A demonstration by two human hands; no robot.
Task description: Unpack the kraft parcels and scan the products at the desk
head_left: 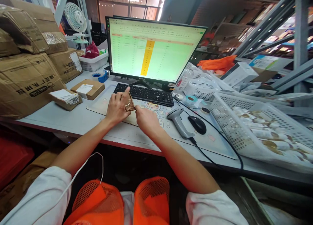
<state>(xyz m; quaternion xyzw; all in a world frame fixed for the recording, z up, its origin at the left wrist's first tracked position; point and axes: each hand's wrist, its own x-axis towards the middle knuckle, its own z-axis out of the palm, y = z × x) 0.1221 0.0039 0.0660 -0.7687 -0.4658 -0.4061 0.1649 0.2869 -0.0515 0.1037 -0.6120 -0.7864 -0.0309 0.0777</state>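
My left hand [118, 106] and my right hand [146, 118] meet over the desk mat [102, 101], in front of the black keyboard [145, 94]. Between their fingertips sits a small shiny gold-brown packet [129, 105]. The left hand's fingers curl round it, with the index finger raised. From the right side, the right hand pinches its edge. A monitor [151, 50] with a green spreadsheet stands behind the keyboard.
A grey barcode scanner [179, 120] and a black mouse [197, 124] lie right of my hands, with cables. A white basket [259, 130] of wrapped items fills the right. Cardboard boxes [26, 81] stack at left, two small parcels [73, 94] near them. Tape rolls [192, 100] lie by the keyboard.
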